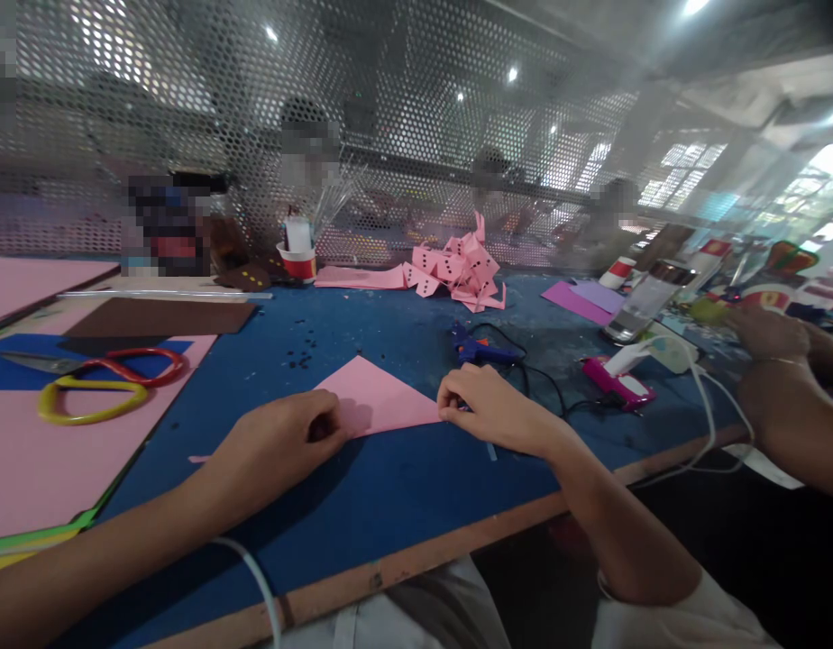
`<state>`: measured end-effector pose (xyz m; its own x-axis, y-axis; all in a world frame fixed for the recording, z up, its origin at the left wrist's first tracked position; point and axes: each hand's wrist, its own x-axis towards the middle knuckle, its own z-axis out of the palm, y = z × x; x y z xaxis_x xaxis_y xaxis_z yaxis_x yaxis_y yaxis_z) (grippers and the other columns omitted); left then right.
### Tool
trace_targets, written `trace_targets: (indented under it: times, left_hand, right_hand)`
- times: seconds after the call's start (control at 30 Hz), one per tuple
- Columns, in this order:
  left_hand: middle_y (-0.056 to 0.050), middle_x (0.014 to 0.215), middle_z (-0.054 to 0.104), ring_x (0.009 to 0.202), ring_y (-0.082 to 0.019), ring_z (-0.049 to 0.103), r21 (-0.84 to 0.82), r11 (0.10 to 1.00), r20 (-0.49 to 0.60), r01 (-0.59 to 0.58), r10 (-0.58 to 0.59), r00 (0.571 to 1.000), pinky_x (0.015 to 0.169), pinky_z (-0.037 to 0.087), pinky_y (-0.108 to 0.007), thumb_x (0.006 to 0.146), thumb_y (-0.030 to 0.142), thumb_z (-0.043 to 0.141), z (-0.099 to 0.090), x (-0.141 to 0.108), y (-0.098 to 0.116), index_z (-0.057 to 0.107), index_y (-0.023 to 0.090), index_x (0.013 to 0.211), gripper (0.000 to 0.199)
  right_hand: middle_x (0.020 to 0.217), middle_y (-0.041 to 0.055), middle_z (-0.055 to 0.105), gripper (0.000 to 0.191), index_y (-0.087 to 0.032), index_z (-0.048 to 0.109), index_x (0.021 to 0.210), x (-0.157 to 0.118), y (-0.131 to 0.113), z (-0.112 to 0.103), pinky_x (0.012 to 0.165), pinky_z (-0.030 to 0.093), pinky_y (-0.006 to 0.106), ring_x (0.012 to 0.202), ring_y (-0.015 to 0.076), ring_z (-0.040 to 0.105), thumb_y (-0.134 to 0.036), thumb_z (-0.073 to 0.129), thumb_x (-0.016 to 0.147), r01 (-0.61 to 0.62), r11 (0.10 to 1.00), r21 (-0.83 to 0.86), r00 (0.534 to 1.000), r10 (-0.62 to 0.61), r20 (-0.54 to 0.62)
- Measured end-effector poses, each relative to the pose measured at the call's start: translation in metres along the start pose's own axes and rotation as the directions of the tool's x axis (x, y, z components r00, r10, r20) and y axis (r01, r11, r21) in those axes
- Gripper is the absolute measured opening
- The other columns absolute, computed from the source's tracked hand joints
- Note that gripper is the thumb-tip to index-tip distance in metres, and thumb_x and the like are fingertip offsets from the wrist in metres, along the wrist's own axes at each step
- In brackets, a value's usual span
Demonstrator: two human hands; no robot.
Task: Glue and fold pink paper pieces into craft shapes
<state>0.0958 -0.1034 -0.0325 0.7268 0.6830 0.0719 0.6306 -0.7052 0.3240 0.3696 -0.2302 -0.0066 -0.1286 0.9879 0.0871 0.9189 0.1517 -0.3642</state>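
Note:
A pink sheet of paper folded into a triangle (379,397) lies on the blue tabletop (389,505), its peak pointing away from me. At its left corner, my left hand (298,428) has the fingers curled and the thumb pressed against them on the paper. The right corner is pinched between the thumb and fingers of my right hand (480,406). Just beyond my right hand is a blue glue gun (480,347) with a black cord. Small black dots (301,351) are scattered beyond the triangle's left side.
Scissors (112,379) with red and yellow handles lie on pink sheets (44,469) at left. Dotted pink paper shapes (457,270) are heaped by the perforated metal screen (389,117). A pink power strip (619,386) and a glass bottle (650,302) stand right, near another person's arm (788,406).

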Motion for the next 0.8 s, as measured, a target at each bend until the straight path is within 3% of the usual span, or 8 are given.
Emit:
trace_targets:
  times: [0.8]
  left_hand:
    - [0.001,0.069,0.063,0.061,-0.017,0.055,-0.010,1.000,-0.011,-0.016,0.015,1.000,0.058,0.030,-0.028,0.090,0.043,0.052,0.003,0.001,-0.004,0.051,0.022,0.072,0.027]
  right_hand:
    - [0.094,0.0008,0.067,0.013,-0.023,0.062,0.089,-0.010,0.009,-0.010,0.088,0.035,0.037,0.097,0.0210,0.053,-0.010,0.059,0.091,0.006,0.997,-0.081,1.000,-0.006,-0.004]
